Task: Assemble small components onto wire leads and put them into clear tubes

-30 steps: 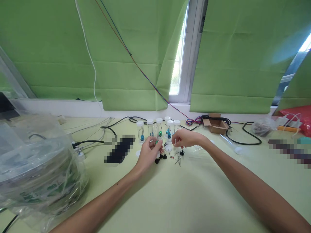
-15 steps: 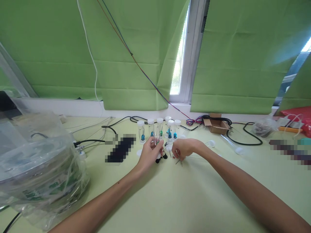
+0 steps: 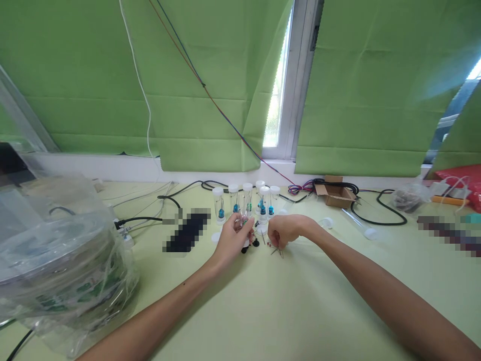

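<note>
My left hand [image 3: 236, 234] is closed around a clear plastic tube [image 3: 243, 204] that stands upright, with a bit of green low inside it. To its right, my right hand [image 3: 282, 230] points down with its fingertips pinched at a small pile of thin metal pins [image 3: 277, 251] on the table. What lies between those fingertips is too small to make out. Small black round parts [image 3: 256, 242] sit between the two hands. Behind them stand several clear tubes with white caps, among them a tube with a blue piece inside [image 3: 221, 205].
A bulky item in clear plastic wrap [image 3: 75, 281] fills the left side. A pixelated dark object [image 3: 188, 230] lies left of my hands. At the back are black cables [image 3: 379, 223], an open cardboard box [image 3: 334, 195] and a loose clear tube [image 3: 356, 221]. A red bag [image 3: 460, 175] lies far right.
My right fingertips have lowered slightly onto the metal pins, which have shifted a little. My left hand still holds the tube in the same place.
</note>
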Demonstrator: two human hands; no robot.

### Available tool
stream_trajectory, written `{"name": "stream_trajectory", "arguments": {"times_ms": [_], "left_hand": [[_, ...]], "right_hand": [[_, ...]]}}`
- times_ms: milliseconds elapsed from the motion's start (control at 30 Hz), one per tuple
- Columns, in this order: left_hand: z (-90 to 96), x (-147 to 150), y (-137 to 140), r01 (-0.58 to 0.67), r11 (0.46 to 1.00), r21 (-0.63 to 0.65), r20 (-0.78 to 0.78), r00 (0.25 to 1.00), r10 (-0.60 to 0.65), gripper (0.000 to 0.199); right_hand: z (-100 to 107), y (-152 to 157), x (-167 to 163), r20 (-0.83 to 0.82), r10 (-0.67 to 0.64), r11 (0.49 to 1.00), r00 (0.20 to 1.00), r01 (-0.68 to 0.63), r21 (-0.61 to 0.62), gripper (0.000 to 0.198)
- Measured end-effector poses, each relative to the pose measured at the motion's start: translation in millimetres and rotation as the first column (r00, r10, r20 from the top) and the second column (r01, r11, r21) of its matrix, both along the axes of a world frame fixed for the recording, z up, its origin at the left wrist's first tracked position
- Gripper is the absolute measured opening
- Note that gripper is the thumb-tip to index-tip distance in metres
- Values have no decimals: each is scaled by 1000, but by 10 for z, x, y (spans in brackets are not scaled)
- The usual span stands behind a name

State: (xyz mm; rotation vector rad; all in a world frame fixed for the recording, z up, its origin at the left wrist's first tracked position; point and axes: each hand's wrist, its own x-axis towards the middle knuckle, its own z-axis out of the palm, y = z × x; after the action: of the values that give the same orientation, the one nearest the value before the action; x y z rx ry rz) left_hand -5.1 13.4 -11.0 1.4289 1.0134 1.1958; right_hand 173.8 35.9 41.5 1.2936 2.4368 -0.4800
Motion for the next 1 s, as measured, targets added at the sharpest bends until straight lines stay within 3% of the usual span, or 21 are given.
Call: {"name": "stream_trajectory", "arguments": {"times_ms": [267,1000], "left_hand": [[1,-1,-16,2,1000,12,-40,999,-1,33],[-14,-7,-21,35,997,67,-91,995,-29,32]], "right_hand": [[-84,76,41,-38,29,999,999,-29,-14,13],[-67,40,3,-28,26,1000,999,-26,-6,17]]}}
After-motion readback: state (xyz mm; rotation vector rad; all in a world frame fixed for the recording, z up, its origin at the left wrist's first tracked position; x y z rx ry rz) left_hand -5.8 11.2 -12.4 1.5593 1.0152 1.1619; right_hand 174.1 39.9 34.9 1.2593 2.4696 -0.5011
